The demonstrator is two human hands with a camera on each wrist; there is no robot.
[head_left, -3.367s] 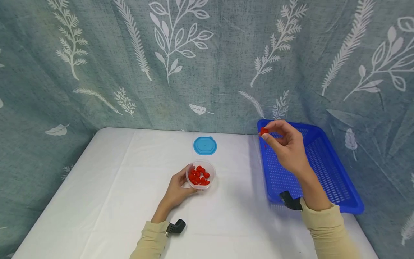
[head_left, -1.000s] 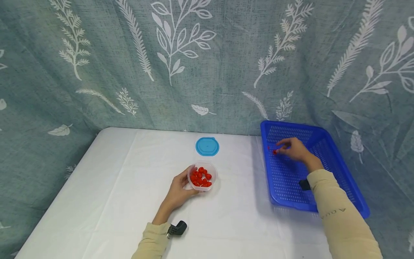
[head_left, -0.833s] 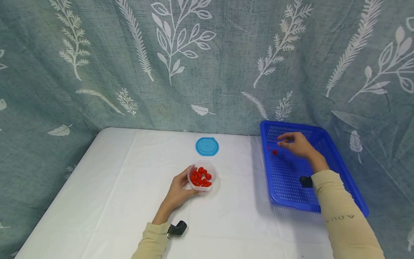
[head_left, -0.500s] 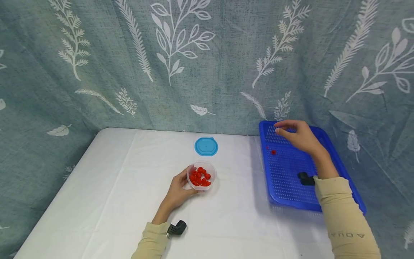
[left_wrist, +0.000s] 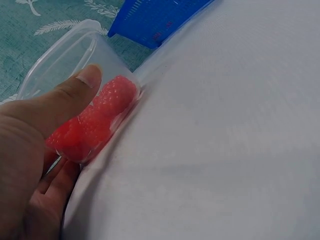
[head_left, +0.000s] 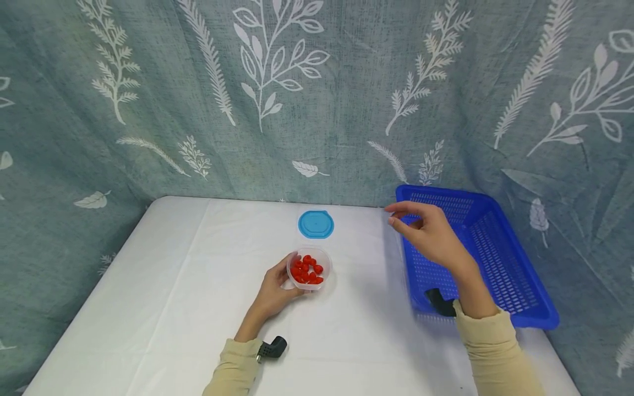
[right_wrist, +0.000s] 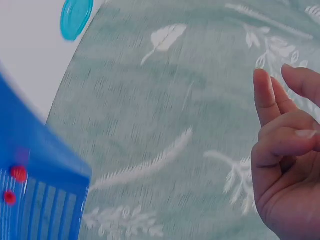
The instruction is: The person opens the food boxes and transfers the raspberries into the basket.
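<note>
My left hand grips a small clear plastic tub on the white table, fingers around its side. In the left wrist view the thumb presses the tub's wall, and raspberries with a bumpy red skin show through the plastic. Several raspberries lie in the tub. Over the left rim of the blue basket hovers my right hand, thumb and index apart and nothing between them. The right wrist view shows two red pieces in the basket, a raspberry and another below it.
A round blue lid lies on the white table behind the tub. The basket stands at the table's right side. A green leaf-patterned curtain hangs along the back and sides.
My right hand set a raspberry down in the basket and let go of it. It has since risen and moved left to the basket's rim. The left hand and tub stay put.
</note>
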